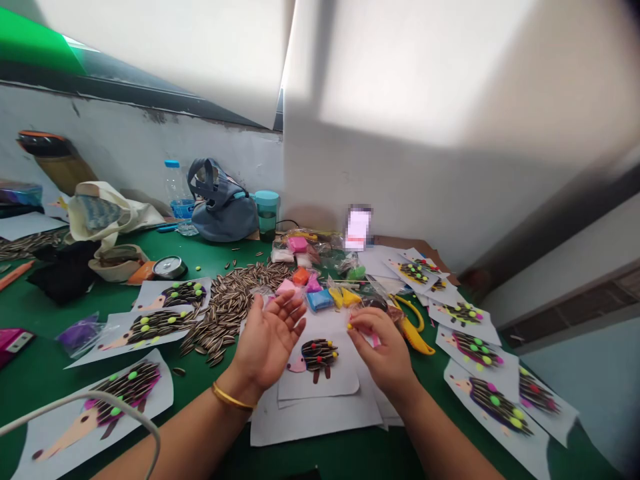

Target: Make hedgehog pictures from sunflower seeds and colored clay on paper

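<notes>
My left hand (270,340) is turned palm up with its fingers spread, and nothing lies in it. Between thumb and fingertips, my right hand (383,347) pinches a small yellow clay ball (349,326). Between the hands, a hedgehog picture (320,357) with sunflower-seed spines and red and yellow dots lies on white paper (315,423). Just beyond them are packets of soft clay, among them a blue packet (320,300) and a yellow packet (345,297). Left of my left hand spreads a pile of sunflower seeds (235,300).
More hedgehog cards lie left (120,400) and right (495,400). Yellow-handled scissors (416,333) rest beside my right hand. A phone (358,228) leans on the wall; a blue bag (225,213) and a cup (267,217) stand at the back. A white cable (125,408) crosses the lower left.
</notes>
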